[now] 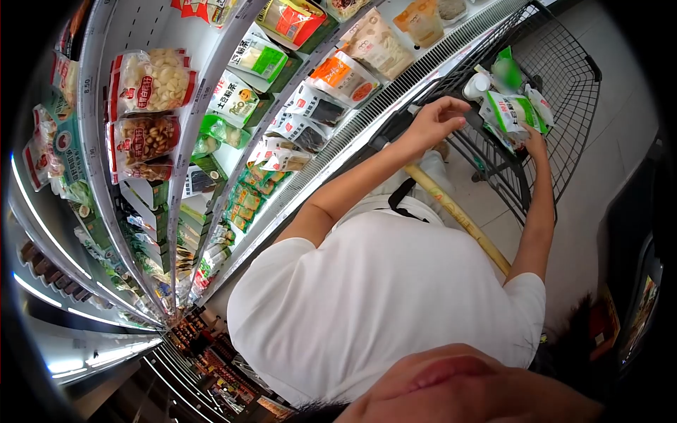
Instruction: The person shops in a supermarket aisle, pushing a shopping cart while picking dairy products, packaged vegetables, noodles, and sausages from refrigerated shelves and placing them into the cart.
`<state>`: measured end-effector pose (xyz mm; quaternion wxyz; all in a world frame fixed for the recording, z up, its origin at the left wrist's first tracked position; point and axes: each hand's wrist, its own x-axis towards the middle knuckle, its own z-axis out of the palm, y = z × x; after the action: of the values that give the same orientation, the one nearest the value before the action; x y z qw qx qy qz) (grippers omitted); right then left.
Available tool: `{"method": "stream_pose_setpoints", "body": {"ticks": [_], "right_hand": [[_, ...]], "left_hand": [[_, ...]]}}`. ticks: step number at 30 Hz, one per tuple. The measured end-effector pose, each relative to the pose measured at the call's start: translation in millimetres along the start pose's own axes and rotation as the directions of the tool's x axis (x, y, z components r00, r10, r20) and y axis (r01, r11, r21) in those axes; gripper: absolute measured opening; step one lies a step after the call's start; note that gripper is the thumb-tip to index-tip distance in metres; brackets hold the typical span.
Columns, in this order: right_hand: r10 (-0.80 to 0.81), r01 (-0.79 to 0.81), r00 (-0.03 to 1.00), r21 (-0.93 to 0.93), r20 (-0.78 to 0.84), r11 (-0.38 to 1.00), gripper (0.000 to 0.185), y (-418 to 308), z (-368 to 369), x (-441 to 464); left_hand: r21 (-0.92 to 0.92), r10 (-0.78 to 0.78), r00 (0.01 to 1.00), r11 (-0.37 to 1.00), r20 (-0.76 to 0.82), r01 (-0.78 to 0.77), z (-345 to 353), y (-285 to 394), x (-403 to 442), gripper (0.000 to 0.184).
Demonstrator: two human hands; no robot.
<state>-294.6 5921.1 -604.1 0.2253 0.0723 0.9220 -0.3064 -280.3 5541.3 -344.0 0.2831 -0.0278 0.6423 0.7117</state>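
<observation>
My left hand (438, 123) hovers over the near end of the shopping cart (580, 121), fingers loosely bent and apart, with nothing in them. Inside the cart, my right hand (536, 143) grips the lower edge of a white and green food bag (513, 111); its fingertips are partly hidden. Around that bag lie a white tub or roll (477, 86), a bright green pack (506, 70) and another whitish pack (539, 104). A yellow bar (458, 213), seemingly the cart handle, runs between my arms in front of my white shirt.
A refrigerated shelf unit stands along my left, with bagged noodles (338, 76), green-labelled white packs (259, 56) and red-edged bags (151, 81). Its vented front edge (395, 88) is close to the cart. Pale floor tiles (624, 151) show beyond the cart.
</observation>
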Motion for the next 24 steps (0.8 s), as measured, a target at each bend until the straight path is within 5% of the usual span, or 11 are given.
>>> {"method": "stream_pose_setpoints", "body": {"ticks": [2,4,7,8,10,12,15,20,24], "right_hand": [[0.04,-0.04,0.998,-0.007,0.037,0.999,0.046,-18.4,-8.8,-5.1],[-0.181,0.185,0.981,0.066,-0.062,0.98,0.047,-45.9,-22.0,-22.2],[-0.284,0.302,0.946,0.108,-0.156,0.947,0.05,-121.0,-63.2,-82.0],[-0.352,0.366,0.911,0.025,-0.215,0.93,0.046,-147.2,-77.4,-109.4],[-0.459,0.482,0.82,-0.022,-0.342,0.876,0.033,-192.8,-95.5,-164.3],[-0.462,0.53,0.796,0.082,-0.391,0.844,0.023,-221.9,-95.1,-214.4],[-0.356,0.444,0.893,0.404,-0.276,0.8,0.022,-246.0,-60.2,-270.7],[-0.395,0.41,0.871,-0.012,-0.293,0.912,0.034,-231.9,16.5,-300.0],[-0.364,0.367,0.873,-0.054,-0.324,0.929,0.034,-241.6,6.4,-290.3]], "left_hand": [[-0.005,0.002,0.998,1.0,0.065,-0.001,5.3,1.7,0.2,0.034],[0.052,0.008,0.996,0.999,0.083,-0.012,3.9,6.5,-5.3,0.035],[0.427,0.243,0.97,0.879,-0.02,-0.212,-13.2,-0.9,-18.9,0.035],[0.423,0.254,0.967,0.878,-0.019,-0.222,-20.2,-1.8,-27.5,0.035],[0.823,0.555,0.831,0.453,0.04,-0.342,-34.1,-1.8,-46.3,0.035],[0.856,0.581,0.811,0.387,0.061,-0.342,-43.6,-13.9,-59.2,0.033],[0.908,0.588,0.803,0.277,0.099,-0.315,-31.8,-18.7,-61.5,0.028],[0.931,0.639,0.768,0.262,0.029,-0.253,-20.8,-19.8,-53.4,0.016],[0.934,0.671,0.74,0.236,0.044,-0.269,-17.9,-18.1,-37.7,0.013]]}}
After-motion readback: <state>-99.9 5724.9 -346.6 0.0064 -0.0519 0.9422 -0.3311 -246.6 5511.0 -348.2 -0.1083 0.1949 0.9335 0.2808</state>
